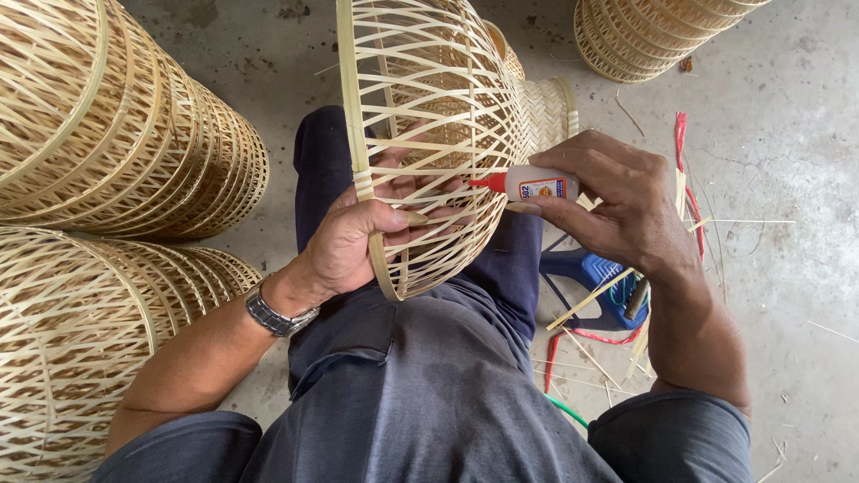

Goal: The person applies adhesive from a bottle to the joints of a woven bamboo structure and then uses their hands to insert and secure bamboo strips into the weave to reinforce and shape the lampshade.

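Nearest the camera, a woven bamboo basket (429,134) is held over the dark-trousered lap, its open rim turned toward the viewer. The left hand (358,241) is closed on the lower part of that rim, the thumb pressed along the outside and the fingers tucked inside the lattice; a metal wristwatch (279,315) is worn on that wrist. The right hand (626,206) is wrapped around a small white glue bottle (528,184), whose red nozzle is laid against a strip on the basket wall, just beside the left fingertips.

The step in hand is judged to be gluing: a joint in the weave is being dosed while the strips are pinned by the left hand. For the next move, a light squeeze and a steady nozzle would be called for, and firm pressure from the left fingers so that the strips stay seated.

Beside the right knee, a low blue stool (595,286) and loose bamboo splints (591,300) with red strips lie on the concrete floor (787,134). Farther off, stacks of finished baskets (107,134) are seen to the left, and another stack (644,36) at the top edge.
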